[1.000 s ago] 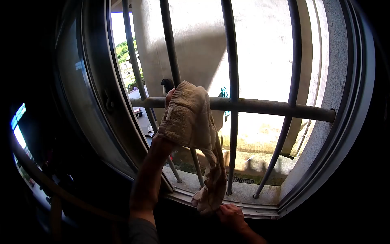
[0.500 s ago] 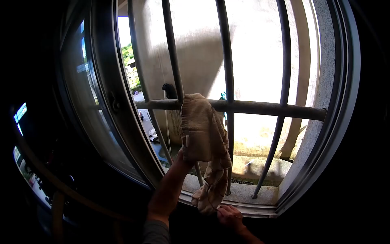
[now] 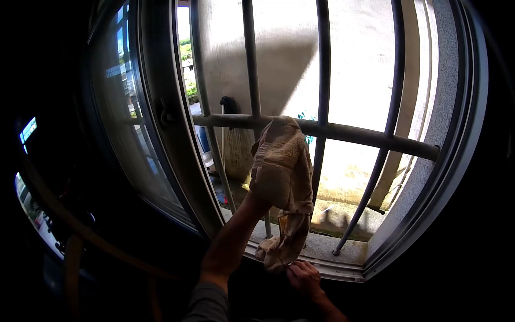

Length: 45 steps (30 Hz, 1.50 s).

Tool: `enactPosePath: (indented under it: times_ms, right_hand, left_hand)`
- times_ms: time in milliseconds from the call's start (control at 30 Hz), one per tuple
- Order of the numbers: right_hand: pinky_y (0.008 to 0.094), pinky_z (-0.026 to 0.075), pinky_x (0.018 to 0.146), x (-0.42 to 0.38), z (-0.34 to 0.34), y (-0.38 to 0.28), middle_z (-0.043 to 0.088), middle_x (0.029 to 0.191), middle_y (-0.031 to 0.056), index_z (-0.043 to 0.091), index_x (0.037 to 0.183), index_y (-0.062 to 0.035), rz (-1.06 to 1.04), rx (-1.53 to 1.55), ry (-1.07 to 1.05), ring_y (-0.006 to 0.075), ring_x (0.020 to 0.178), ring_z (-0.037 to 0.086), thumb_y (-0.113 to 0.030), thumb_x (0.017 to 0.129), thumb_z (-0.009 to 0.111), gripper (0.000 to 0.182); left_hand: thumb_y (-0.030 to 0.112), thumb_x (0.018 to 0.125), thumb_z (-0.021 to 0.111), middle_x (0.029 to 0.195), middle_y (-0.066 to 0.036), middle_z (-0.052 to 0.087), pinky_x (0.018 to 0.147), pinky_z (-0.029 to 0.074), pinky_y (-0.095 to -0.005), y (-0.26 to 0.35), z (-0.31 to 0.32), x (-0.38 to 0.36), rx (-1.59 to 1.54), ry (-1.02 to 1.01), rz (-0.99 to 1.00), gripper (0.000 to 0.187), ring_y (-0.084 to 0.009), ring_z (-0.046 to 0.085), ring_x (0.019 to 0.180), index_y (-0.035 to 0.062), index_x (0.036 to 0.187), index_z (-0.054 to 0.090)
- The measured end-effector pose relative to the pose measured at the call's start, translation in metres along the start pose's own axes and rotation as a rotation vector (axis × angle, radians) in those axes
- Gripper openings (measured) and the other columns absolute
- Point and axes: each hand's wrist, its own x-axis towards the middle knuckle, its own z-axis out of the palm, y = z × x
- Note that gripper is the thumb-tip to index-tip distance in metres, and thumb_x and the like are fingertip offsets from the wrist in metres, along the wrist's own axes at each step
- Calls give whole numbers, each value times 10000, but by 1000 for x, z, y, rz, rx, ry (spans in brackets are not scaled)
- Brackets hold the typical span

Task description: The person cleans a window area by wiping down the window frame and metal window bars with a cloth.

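Observation:
A beige cloth (image 3: 284,155), soft like a towel, lies against the horizontal bar (image 3: 365,137) of a window grille and hangs down in folds. My left hand (image 3: 265,188) reaches up beneath it. The cloth is bunched round this hand at the bar and hides its fingers. Below, near the window track, my right hand (image 3: 304,277) has its fingers closed at the hanging lower end of the cloth.
Upright metal bars (image 3: 323,64) cross the window opening. A sliding glass pane (image 3: 120,107) stands at the left, with a dark frame (image 3: 166,123) beside it. Outside are a pale wall (image 3: 354,70) and a stone sill (image 3: 348,249).
My left hand has pushed up and forward under the cloth, which now bulges round it at the bar. My right hand stays at the lower end. The view has shifted slightly.

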Motion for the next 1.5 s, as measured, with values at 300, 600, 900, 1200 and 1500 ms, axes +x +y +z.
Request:
enactPosePath:
  times_ms: [300,600,900,1200,1500]
  right_hand:
    - [376,552,758,0,7,4,697,930,71,699,876,-82,-39,-60,16,260,837,678,-157,817,722,98]
    - [364,530,736,1,5,5,627,879,70,618,854,-71,-72,-13,69,260,815,635,-129,838,689,94]
    - [358,528,734,0,7,6,622,880,84,603,805,-68,-37,-5,65,262,808,631,-107,818,693,99]
    - [362,512,659,11,7,2,608,815,56,593,776,-87,-99,-53,119,248,730,624,-121,805,684,101]
    - [391,522,674,9,14,5,630,857,95,615,811,-65,-77,-32,118,287,754,630,-106,804,693,88]
  left_hand:
    - [251,1009,553,1418,-152,498,1120,393,-423,11,-47,-43,431,161,133,539,-277,506,1288,12,1459,379]
    - [132,991,558,1351,-155,559,1052,477,-391,46,-181,69,1020,-14,222,409,-265,608,1174,-51,1351,494]
    - [208,992,582,1385,-149,520,1067,459,-391,-11,-187,50,886,216,94,503,-250,564,1218,-10,1413,416]
    - [283,992,606,1420,-143,480,1082,441,-390,8,-113,-80,11,278,96,608,-235,521,1262,30,1476,337]
    - [309,972,633,1409,-139,481,1075,441,-376,31,-98,-156,34,411,-39,650,-227,516,1256,40,1482,330]
